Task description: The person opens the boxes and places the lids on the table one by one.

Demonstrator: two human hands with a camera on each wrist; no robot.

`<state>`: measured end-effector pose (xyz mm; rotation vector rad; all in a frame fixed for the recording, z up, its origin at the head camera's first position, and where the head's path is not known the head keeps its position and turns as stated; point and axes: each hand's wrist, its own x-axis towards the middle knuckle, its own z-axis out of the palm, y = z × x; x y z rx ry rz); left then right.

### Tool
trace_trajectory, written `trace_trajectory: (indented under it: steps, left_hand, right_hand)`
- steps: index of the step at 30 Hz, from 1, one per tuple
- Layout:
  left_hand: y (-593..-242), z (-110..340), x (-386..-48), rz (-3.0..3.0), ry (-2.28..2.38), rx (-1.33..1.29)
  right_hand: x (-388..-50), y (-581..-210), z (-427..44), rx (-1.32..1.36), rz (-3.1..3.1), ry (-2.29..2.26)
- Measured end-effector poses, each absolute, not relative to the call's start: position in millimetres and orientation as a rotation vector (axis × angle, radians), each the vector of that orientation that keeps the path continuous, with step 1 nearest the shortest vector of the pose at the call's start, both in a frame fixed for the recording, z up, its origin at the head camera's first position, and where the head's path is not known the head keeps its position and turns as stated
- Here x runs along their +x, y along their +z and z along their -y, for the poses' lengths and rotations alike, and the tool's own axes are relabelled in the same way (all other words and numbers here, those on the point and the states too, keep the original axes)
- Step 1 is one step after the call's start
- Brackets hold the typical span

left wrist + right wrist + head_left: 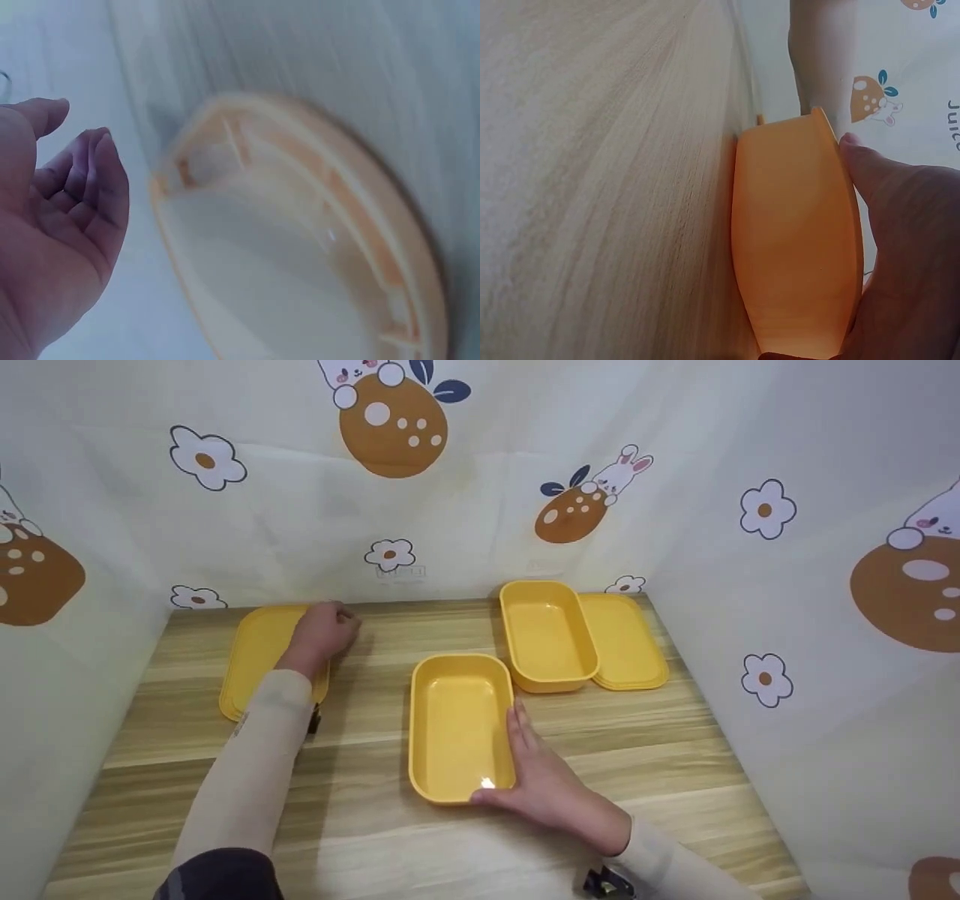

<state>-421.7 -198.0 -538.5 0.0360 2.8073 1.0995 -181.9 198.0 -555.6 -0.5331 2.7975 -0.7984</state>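
Observation:
In the head view a yellow rectangular food container (461, 727) stands uncovered mid-table, its inside bare. My right hand (551, 787) rests against its near right corner, fingers straight along the right side and thumb at the near rim. In the right wrist view the thumb touches the outside of the container (791, 232) at its rim. At the back left, my left hand (324, 631) is over the right edge of a flat yellow lid (259, 649). The left wrist view shows this hand (64, 210) loosely curled around nothing, beside a blurred, yellow, rimmed piece (262, 270).
A second yellow container (551, 641) stands at the back right, close to the first one's far right corner. Another yellow lid (626, 645) lies to its right, partly under or behind it. Patterned cloth (480, 510) walls the wooden table (375, 825) at the back and sides.

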Motion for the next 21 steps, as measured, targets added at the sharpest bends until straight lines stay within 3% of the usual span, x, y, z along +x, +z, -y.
trace_trajectory:
  steps: [8, 21]
  left_hand:
    - [-530, 153, -385, -2.591, 1.314, 0.270]
    - [-542, 112, -337, -2.266, 1.695, 0.248]
  right_hand:
    - [-182, -556, -197, -0.536, -2.780, -0.823]
    - [-184, -562, -201, -0.460, -2.755, -1.058]
